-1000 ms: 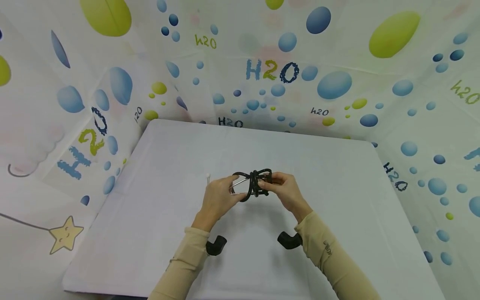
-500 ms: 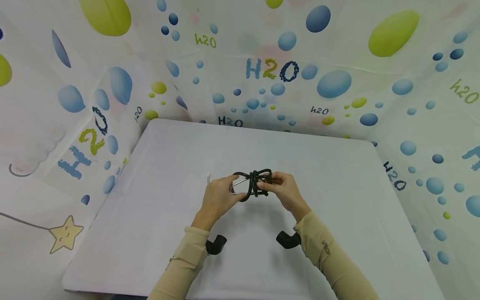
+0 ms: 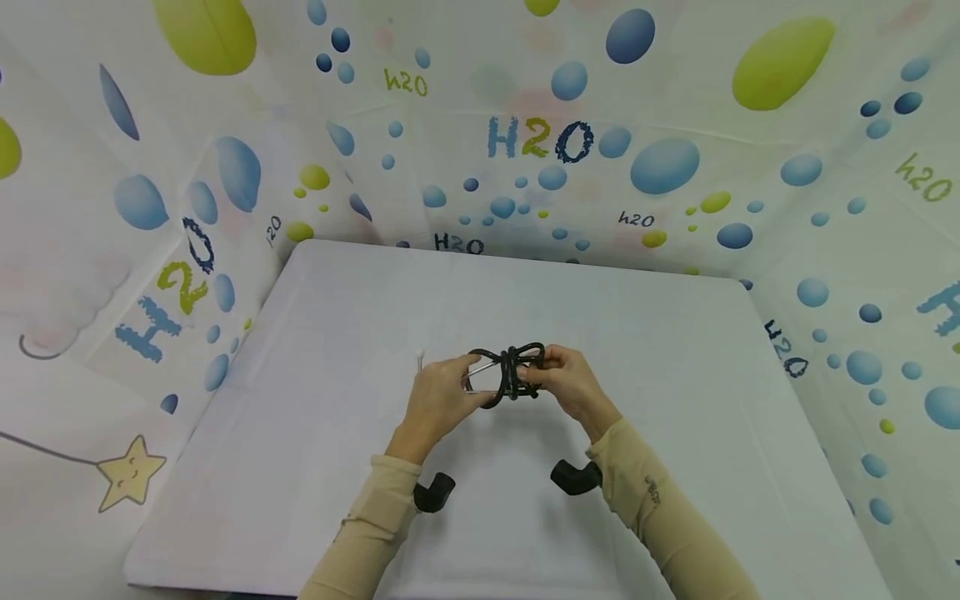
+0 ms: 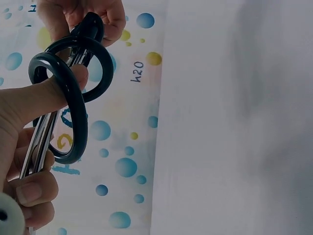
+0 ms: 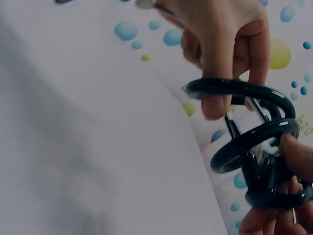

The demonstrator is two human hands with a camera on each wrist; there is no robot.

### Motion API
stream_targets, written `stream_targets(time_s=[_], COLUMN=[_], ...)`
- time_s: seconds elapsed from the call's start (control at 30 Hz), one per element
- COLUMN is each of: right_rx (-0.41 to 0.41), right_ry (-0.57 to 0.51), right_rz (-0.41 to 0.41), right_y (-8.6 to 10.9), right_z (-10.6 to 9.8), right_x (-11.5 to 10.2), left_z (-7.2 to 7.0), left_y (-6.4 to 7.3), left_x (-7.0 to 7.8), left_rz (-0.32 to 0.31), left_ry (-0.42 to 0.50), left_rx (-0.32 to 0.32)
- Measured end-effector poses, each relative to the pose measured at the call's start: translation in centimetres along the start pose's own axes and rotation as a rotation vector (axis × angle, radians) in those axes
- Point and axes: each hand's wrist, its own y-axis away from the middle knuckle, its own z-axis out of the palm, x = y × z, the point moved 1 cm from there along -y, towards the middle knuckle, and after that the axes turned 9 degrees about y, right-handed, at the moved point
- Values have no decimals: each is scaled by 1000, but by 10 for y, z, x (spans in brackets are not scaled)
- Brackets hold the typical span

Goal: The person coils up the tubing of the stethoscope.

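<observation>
A stethoscope (image 3: 512, 375) is held above the white table, its black tubing wound into a bundle with loops at both ends. My left hand (image 3: 446, 392) grips its shiny metal ear tubes (image 4: 41, 137), the thumb reaching through a tubing loop (image 4: 80, 117). Past the back of that hand a white ear tip (image 3: 420, 357) sticks out. My right hand (image 3: 570, 379) pinches the right end of the wrapped tubing between thumb and fingers. In the right wrist view, several turns of tubing (image 5: 254, 134) lie between the two hands. The chest piece cannot be made out.
The white table (image 3: 300, 467) spreads beneath both hands. A patterned curtain (image 3: 450, 108) stands behind it and at both sides. Near the wrists are two black elbow-shaped pieces, one by the left (image 3: 435, 492) and one by the right (image 3: 576, 477).
Both hands keep their hold on the stethoscope. The bundle sits very slightly lower in the head view, which has itself shifted a little.
</observation>
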Motion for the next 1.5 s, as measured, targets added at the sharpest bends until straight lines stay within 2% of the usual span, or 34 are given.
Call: stream_targets(time_s=[0.17, 0.23, 0.37, 0.57, 0.67, 0.93, 1.03, 1.2, 1.37, 1.5], right_rx=[-26, -34, -29, 23, 32, -5, 34, 155, 232, 291], right_ry=[-100, -126, -113, -66, -61, -59, -60, -68, -168, -162], right_rz=[102, 119, 95, 34, 33, 73, 66, 67, 81, 49], right_y=[1, 1, 0, -1, 0, -1, 0, 1, 0, -2], right_z=[1, 1, 0, 2, 4, 0, 3, 11, 20, 23], right_x=[-2, -1, -2, -4, -4, -4, -4, -4, -4, -9], left_z=[2, 1, 1, 0, 0, -1, -1, 0, -1, -3], left_y=[2, 2, 1, 0, 0, 0, 0, 1, 0, -4], left_x=[2, 2, 2, 1, 1, 1, 1, 2, 3, 3], left_rz=[12, 24, 40, 33, 25, 5, 3, -1, 7, 25], left_ry=[-34, -36, -28, 2, 9, 34, 32, 19, 4, 0], left_rx=[-9, -2, 15, 18, 13, 10, 14, 10, 30, 56])
